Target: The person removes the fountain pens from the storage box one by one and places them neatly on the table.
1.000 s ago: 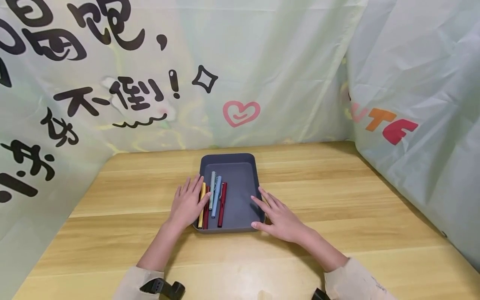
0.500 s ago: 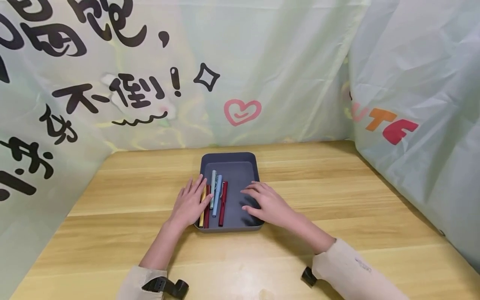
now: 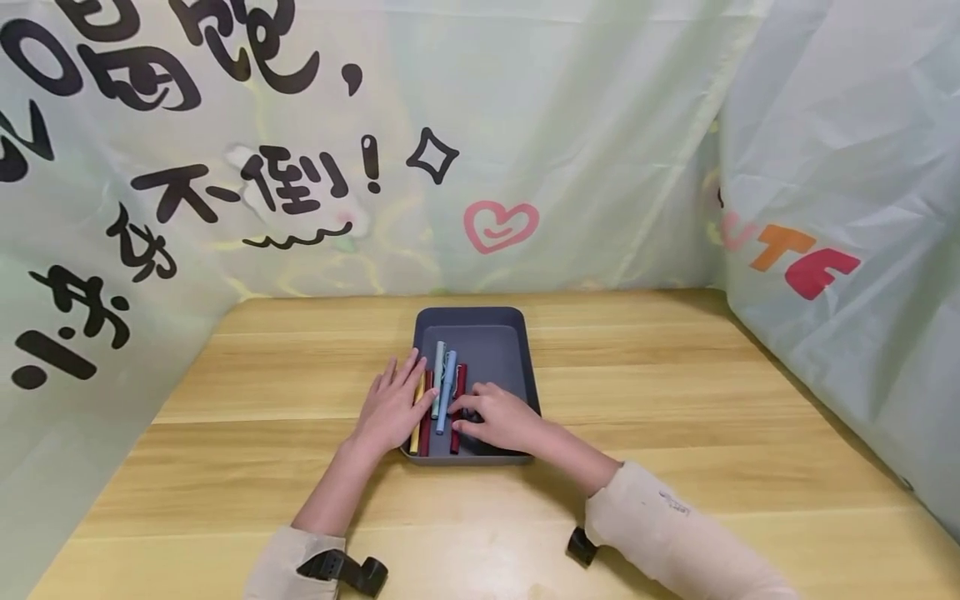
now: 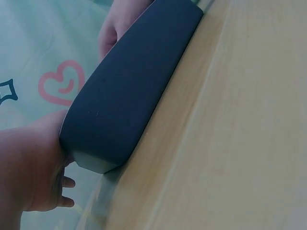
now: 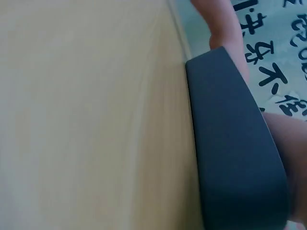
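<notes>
**Where five pens (image 3: pixel 446 396) lie in a tray (image 3: pixel 491 354), the right hand (image 3: pixel 498 417) reaches over the rightmost**

Though partly covered by the thumb and forefinger, the rightmost dark red pen (image 3: pixel 455 442) lies lengthwise inside the dark grey tray. The right hand's grip is apart, with a gap between thumb and forefinger above this pen; whether either fingertip touches it cannot be told.

Just left of it lies a light blue pen (image 3: pixel 442 419), then a grey-green pen (image 3: pixel 439 357). Along the tray's left side are a second dark red pen (image 3: pixel 425 442) and a yellow pen (image 3: pixel 415 442).

The left hand (image 3: pixel 390 412) lies across the tray's left wall. Its grip is apart too: the fingers extend forward and the thumb points in over the pens, its contact with them unclear. Both wrist views show mainly the tray's smooth outer wall.

The tray stands on a wood-grain tabletop (image 3: pixel 637 392). Both forearms wear beige sleeves (image 3: pixel 667 525), with a black device (image 3: pixel 345 571) near each cuff.

Behind, a pale green cloth (image 3: pixel 600 125) carries black Chinese characters (image 3: pixel 292 179) and a pink heart (image 3: pixel 501 227); the cloth at right bears orange and red letters (image 3: pixel 810 262).
</notes>
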Action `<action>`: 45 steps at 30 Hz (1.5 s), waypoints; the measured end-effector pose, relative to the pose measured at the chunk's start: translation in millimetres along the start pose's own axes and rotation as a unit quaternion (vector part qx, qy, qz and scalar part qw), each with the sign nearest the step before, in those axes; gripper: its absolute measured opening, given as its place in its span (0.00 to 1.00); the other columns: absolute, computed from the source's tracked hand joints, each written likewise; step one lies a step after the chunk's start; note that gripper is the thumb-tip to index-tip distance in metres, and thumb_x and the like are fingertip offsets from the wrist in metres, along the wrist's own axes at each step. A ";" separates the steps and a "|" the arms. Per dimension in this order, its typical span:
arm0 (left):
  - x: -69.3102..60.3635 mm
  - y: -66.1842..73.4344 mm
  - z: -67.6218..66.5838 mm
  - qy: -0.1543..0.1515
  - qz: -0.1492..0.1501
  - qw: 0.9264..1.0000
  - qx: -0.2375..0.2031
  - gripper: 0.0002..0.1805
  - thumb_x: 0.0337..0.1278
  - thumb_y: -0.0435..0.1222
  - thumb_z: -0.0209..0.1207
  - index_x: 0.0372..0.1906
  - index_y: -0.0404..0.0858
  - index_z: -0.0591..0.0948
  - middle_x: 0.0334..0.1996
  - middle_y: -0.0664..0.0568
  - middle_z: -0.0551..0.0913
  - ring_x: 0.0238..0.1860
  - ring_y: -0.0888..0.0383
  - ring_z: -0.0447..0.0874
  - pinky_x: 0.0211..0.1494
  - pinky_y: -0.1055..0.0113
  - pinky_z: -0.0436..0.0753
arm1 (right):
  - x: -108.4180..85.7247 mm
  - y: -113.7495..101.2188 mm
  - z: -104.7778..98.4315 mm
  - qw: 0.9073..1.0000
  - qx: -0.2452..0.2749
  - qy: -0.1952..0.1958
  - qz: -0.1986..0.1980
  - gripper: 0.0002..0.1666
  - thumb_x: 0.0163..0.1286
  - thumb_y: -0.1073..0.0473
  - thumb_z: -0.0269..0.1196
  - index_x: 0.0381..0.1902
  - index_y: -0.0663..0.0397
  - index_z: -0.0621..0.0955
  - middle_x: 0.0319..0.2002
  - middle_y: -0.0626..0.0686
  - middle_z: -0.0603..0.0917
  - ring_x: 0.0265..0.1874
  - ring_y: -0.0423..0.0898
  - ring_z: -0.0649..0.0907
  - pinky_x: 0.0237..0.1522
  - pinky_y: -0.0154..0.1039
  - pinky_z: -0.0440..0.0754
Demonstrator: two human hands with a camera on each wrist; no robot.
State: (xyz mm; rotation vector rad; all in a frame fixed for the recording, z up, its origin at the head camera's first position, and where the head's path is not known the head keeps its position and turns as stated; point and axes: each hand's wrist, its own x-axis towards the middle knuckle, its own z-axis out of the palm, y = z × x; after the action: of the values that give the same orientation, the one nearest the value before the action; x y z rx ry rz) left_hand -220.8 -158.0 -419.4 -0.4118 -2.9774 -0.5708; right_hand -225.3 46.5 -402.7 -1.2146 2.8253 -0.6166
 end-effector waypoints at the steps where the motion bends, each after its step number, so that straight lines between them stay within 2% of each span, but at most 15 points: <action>1: 0.2 0.6 0.2 0.000 0.000 1.000 0.000 0.33 0.68 0.53 0.39 0.71 0.38 0.55 0.71 0.48 0.45 0.68 0.39 0.40 0.65 0.42 0.46 | 0.2 1.3 2.4 1.000 0.003 0.004 0.006 0.13 0.64 0.50 0.61 0.44 0.48 0.83 0.31 0.47 0.74 0.29 0.43 0.70 0.28 0.34 0.70; 5: 0.9 2.5 0.1 -0.001 -0.002 1.000 -0.004 0.34 0.68 0.54 0.39 0.71 0.39 0.56 0.71 0.48 0.46 0.68 0.39 0.41 0.65 0.43 0.46 | -0.1 6.5 9.4 0.999 0.010 0.025 0.030 0.09 0.63 0.51 0.63 0.37 0.48 0.81 0.29 0.46 0.72 0.25 0.41 0.70 0.26 0.33 0.69; 9: 1.3 2.9 -0.7 -0.001 -0.004 1.000 -0.007 0.34 0.68 0.54 0.38 0.71 0.39 0.56 0.71 0.48 0.46 0.68 0.40 0.40 0.65 0.43 0.46 | 0.9 9.6 11.6 0.998 0.018 0.032 0.050 0.10 0.59 0.52 0.66 0.34 0.48 0.78 0.27 0.46 0.70 0.22 0.41 0.70 0.23 0.32 0.69; 17: -0.1 0.3 0.5 -0.001 -0.007 1.000 -0.015 0.34 0.68 0.54 0.39 0.71 0.39 0.56 0.71 0.49 0.45 0.68 0.39 0.41 0.65 0.43 0.46 | 3.2 9.2 12.5 0.995 0.051 0.026 0.083 0.09 0.59 0.56 0.66 0.35 0.49 0.78 0.25 0.47 0.69 0.22 0.42 0.70 0.22 0.34 0.70; 27: -0.6 -0.3 -0.3 0.003 -0.011 1.000 -0.016 0.34 0.67 0.54 0.40 0.70 0.38 0.57 0.71 0.48 0.46 0.68 0.39 0.42 0.65 0.42 0.48 | 5.0 8.3 10.1 0.989 0.087 0.066 0.095 0.07 0.56 0.60 0.67 0.34 0.51 0.82 0.19 0.43 0.72 0.20 0.39 0.70 0.23 0.32 0.70; 34: -0.1 1.1 -1.4 -0.003 -0.013 1.000 -0.013 0.34 0.67 0.54 0.39 0.70 0.38 0.57 0.71 0.48 0.45 0.68 0.39 0.41 0.65 0.43 0.48 | 4.7 10.3 9.0 0.978 0.149 0.067 0.128 0.08 0.57 0.61 0.66 0.36 0.51 0.83 0.22 0.43 0.77 0.19 0.38 0.74 0.24 0.33 0.72; 40: 0.3 1.3 -1.2 -0.006 -0.016 1.000 -0.011 0.34 0.67 0.54 0.39 0.70 0.38 0.56 0.71 0.48 0.45 0.68 0.40 0.41 0.65 0.43 0.48 | 4.3 11.3 7.5 0.971 0.182 0.071 0.134 0.08 0.57 0.62 0.66 0.37 0.52 0.83 0.24 0.46 0.80 0.21 0.39 0.76 0.26 0.34 0.74; 45: 0.4 1.5 -1.1 -0.006 -0.018 1.000 -0.012 0.35 0.67 0.55 0.39 0.70 0.38 0.56 0.71 0.48 0.45 0.68 0.40 0.42 0.65 0.43 0.48 | 4.3 12.3 6.5 0.961 0.226 0.065 0.147 0.09 0.59 0.63 0.65 0.39 0.55 0.82 0.25 0.49 0.80 0.18 0.40 0.77 0.23 0.34 0.76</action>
State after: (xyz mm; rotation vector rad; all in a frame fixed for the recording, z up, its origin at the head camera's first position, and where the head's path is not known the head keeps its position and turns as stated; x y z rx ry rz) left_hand -220.8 -157.0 -417.8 -0.3664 -2.9986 -0.6104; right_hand -235.9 48.9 -412.4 -0.6844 2.6590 -1.2623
